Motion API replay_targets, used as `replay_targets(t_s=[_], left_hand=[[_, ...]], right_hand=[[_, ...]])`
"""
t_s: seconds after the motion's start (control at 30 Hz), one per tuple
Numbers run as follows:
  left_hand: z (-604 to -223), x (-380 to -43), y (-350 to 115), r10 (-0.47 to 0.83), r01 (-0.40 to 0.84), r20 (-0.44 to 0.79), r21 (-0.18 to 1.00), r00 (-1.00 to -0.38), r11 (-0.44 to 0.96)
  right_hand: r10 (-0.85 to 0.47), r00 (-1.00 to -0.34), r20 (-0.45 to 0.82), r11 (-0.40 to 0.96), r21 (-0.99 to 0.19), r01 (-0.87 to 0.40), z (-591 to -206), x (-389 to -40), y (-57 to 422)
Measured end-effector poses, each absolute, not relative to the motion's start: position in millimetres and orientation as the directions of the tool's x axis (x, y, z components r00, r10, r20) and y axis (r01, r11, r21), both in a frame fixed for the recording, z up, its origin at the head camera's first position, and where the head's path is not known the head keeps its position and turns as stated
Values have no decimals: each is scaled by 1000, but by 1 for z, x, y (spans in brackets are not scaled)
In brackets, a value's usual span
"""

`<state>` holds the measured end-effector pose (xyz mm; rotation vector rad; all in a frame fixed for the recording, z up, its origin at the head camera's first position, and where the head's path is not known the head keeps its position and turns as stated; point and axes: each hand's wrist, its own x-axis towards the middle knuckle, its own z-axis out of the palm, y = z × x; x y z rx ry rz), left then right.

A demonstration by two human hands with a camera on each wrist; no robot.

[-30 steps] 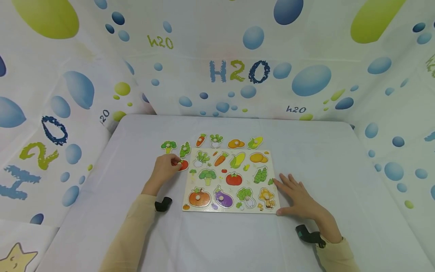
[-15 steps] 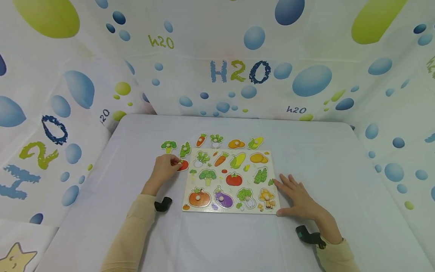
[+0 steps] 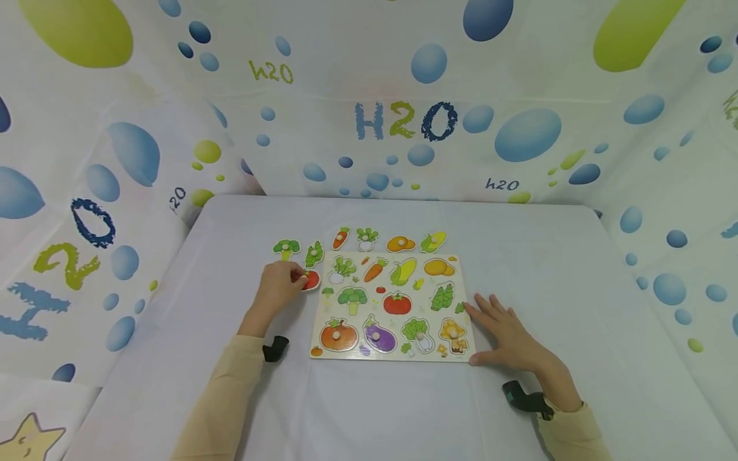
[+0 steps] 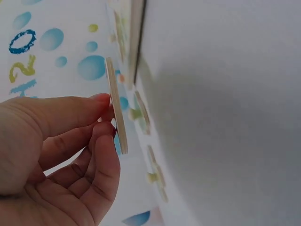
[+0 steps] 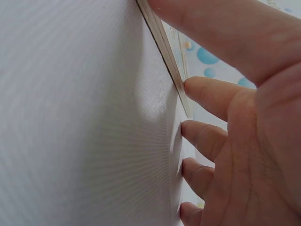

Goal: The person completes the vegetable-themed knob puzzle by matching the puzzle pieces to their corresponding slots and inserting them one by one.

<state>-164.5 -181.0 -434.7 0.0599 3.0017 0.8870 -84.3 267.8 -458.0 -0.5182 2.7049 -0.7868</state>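
My left hand [image 3: 280, 288] pinches a tomato puzzle piece [image 3: 312, 280] just left of the puzzle board [image 3: 369, 353]. In the left wrist view the tomato piece [image 4: 117, 110] is seen edge-on, apart from the tabletop, with thumb and fingers at its knob side; the knob is hidden. My right hand [image 3: 507, 336] lies spread at the board's right edge, thumb and index finger touching it. In the right wrist view the other fingertips [image 5: 190, 127] rest on the cloth. Pumpkin [image 3: 338, 335], eggplant [image 3: 379, 336], cabbage [image 3: 418, 335] and mushroom [image 3: 453, 336] pieces sit in the board's front row.
Loose pieces lie behind and left of the board: broccoli [image 3: 286, 248], a leafy green piece [image 3: 314, 254], carrot [image 3: 341, 237], white radish [image 3: 366, 239], potato [image 3: 400, 244] and corn [image 3: 433, 241]. A white cloth [image 3: 392, 410] covers the table, with a patterned curtain [image 3: 323, 128] around it.
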Motion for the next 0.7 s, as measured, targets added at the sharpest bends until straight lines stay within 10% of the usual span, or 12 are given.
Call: replay_targets(t_s=[0.7], left_hand=[[-409, -153, -91, 294, 267, 40, 550, -955, 791]], right_hand=[[-425, -896, -126, 778, -557, -291, -457, -83, 267]])
